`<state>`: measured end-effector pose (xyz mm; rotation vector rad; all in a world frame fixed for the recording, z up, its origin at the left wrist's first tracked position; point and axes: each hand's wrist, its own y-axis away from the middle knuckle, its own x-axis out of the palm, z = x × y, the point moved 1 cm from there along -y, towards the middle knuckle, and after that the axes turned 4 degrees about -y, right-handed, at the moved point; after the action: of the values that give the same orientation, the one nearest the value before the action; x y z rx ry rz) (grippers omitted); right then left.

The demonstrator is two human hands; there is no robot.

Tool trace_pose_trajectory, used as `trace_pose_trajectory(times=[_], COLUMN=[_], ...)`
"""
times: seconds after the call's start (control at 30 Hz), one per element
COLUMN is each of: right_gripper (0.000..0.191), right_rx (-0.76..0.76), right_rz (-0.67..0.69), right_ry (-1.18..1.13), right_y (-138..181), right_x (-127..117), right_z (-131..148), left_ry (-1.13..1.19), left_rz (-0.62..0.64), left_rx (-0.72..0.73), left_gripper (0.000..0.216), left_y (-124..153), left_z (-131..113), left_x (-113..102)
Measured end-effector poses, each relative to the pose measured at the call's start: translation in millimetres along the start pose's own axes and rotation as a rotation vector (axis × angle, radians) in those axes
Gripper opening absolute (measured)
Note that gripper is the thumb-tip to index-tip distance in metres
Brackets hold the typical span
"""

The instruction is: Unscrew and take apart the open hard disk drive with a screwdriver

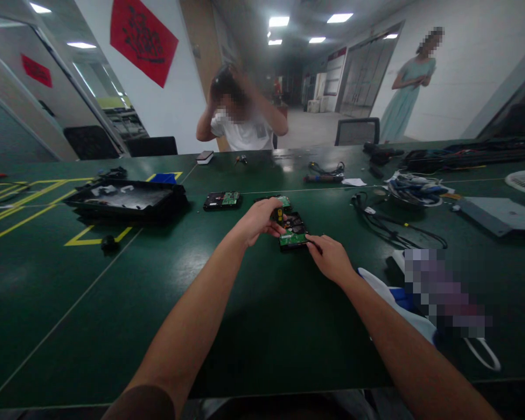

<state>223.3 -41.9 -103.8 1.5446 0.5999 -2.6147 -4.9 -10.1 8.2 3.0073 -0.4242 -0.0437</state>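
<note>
On the green table lies a hard drive (296, 238), its green circuit board facing up. My left hand (261, 223) is over its left side, fingers closed around a small yellow-and-black handle (280, 214) that looks like a screwdriver's; any tip is hidden. At the drive's right edge, the thumb and fingers of my right hand (330, 254) pinch its near corner. Just behind, another drive with a green board (284, 202) is partly covered by my left hand. A third hard drive (222, 200) lies farther left, apart from both hands.
Left stands a black plastic casing (129, 198), with a small black knob-like piece (109, 244) before it. Black cables (394, 224), a grey metal box (501, 213) and a blue-and-white cloth item (394, 297) lie right. A person (247, 131) sits opposite; another person (409, 87) stands behind.
</note>
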Motion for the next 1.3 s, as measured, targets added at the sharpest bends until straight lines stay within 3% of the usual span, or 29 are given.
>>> trace_pose_trajectory(times=[0.17,0.33,0.53,0.73,1.3], right_gripper=[0.040,0.040,0.040,0.040,0.040], right_rx=[-0.014,-0.009,-0.004,-0.001,-0.020], right_rz=[-0.012,-0.008,-0.007,-0.001,-0.008], right_ry=[-0.003,-0.005,-0.003,-0.003,0.011], right_y=[0.3,0.6,0.5,0.7,1.5], right_x=[-0.5,-0.6,-0.3,-0.4,0.6], right_z=[0.4,-0.2,-0.4,-0.4,-1.6], left_ry=[0.034,-0.039,0.089,-0.039,-0.014], left_rz=[0.055,-0.014,0.023,-0.013,0.026], left_rx=[-0.028,0.017,-0.070,0.017,0.029], left_gripper=[0.029,0.027,0.029,0.032,0.031], left_y=[-3.1,-3.5,-2.9,-5.8,-3.0], left_z=[2.9,1.5,2.0,3.6,2.2], left_x=[1.1,-5.5,-3.9,-6.1,-3.2])
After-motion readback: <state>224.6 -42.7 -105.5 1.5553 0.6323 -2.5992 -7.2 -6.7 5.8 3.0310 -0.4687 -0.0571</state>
